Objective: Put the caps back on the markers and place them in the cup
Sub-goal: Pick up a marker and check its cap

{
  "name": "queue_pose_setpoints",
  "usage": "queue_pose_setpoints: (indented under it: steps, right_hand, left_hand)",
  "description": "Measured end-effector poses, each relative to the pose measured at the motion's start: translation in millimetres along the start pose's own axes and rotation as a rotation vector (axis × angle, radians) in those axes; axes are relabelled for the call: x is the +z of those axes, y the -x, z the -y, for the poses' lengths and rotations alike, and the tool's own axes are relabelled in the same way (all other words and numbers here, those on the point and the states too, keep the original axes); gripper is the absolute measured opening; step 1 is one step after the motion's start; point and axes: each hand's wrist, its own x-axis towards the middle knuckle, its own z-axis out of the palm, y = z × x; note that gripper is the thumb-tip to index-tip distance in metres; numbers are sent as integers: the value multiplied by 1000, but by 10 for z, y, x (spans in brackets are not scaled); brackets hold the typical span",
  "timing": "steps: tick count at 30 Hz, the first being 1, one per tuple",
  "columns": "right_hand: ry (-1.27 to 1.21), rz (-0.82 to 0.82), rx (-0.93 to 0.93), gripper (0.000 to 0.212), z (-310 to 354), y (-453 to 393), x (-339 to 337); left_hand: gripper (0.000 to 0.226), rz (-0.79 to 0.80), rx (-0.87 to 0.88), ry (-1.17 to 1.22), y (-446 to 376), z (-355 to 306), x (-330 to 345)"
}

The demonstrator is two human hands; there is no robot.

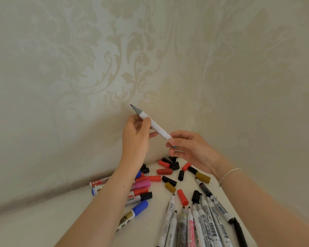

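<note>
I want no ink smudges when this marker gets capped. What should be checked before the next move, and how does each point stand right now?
1. Marker held firmly: ok, left hand grips the barrel, right hand pinches its lower end.
2. Blue tip away from fingers: ok, it points up at the wall.
3. Cap in hand: not ok, neither hand holds one.
4. Matching loose blue cap among the loose caps: cannot tell.
5. Cup within reach: cannot tell, no cup is in view.

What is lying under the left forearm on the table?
Capped markers lie under the left forearm: red, pink, black and blue caps stick out to its right. Their middle parts are covered, so their number is unclear.
</note>
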Motion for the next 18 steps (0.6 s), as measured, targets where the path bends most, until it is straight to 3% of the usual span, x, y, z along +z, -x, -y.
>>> queue_pose_setpoints:
  steps: [9,18]
  right_hand:
    - [47,-71,-85,21,-14,-20,101]
    - [53,-98,-112,16,-3,21,121]
  left_hand:
    - [12,184,6,-31,38,-5,39]
    - [8,210,-52,32,66,-26,81]
